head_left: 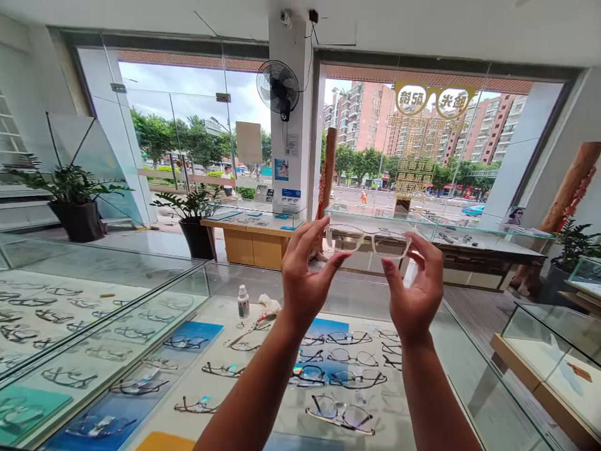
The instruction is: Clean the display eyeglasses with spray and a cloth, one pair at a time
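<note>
Eyeglasses [369, 235], pale thin frame, are up in front of me over a glass showcase [479, 347]; left hand [307, 269] and right hand [417, 291] each pinch one end, thumb against fingers. Probably light, fairly stiff across the front, springier at the temples, smooth, easy to bend or smudge; best hold is the outer corners near the hinges, off the lenses. How the temples sit I can't quite tell against the backlight. Showcase below holds rows of spectacles [352, 357], some on blue panels [206, 327]; glass case [103, 318] at left holds more. Dark pots [77, 220] contain leafy plants [70, 185].
</note>
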Available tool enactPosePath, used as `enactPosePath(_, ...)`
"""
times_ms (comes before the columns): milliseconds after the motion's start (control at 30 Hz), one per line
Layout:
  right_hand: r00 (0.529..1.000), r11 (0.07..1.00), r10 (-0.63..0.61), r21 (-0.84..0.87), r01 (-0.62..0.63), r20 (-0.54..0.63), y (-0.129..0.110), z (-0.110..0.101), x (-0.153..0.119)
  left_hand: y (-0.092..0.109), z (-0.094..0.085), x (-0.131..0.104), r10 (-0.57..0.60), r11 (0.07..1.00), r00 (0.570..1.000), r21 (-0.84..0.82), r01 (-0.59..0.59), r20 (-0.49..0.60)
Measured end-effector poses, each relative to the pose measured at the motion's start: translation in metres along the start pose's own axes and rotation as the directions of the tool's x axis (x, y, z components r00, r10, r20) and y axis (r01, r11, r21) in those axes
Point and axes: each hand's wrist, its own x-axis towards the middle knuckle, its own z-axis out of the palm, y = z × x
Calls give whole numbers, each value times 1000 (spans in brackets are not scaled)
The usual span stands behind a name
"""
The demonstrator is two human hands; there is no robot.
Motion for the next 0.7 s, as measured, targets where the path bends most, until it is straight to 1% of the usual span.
enactPosePath(133, 1000, 1000, 1, 13, -1, 19, -5, -7, 0, 5, -2, -3, -44, 998, 999, -45, 45, 28)
enactPosePath(333, 998, 998, 55, 13, -56, 22, -18, -13, 0, 23, 0, -13, -119, 987, 993, -111, 116, -20)
enactPosePath(433, 995, 995, 93, 42, -94, 26, -20, -15, 1, 26, 2, -16, -173, 978, 985, -124, 170, -18)
enactPosePath(533, 989, 986, 142, 81, -146, 45, -21, -15, 1, 24, 3, -16, -224, 961, 975, -163, 223, 17)
enactPosePath(633, 981, 973, 181, 134, -190, 77, -21, -15, 0, 19, 4, -15, -260, 927, 962, -259, 272, 82)
enactPosePath(700, 979, 969, 179, 155, -192, 93, -22, -15, 0, 15, 5, -14, -281, 894, 950, -324, 309, 133)
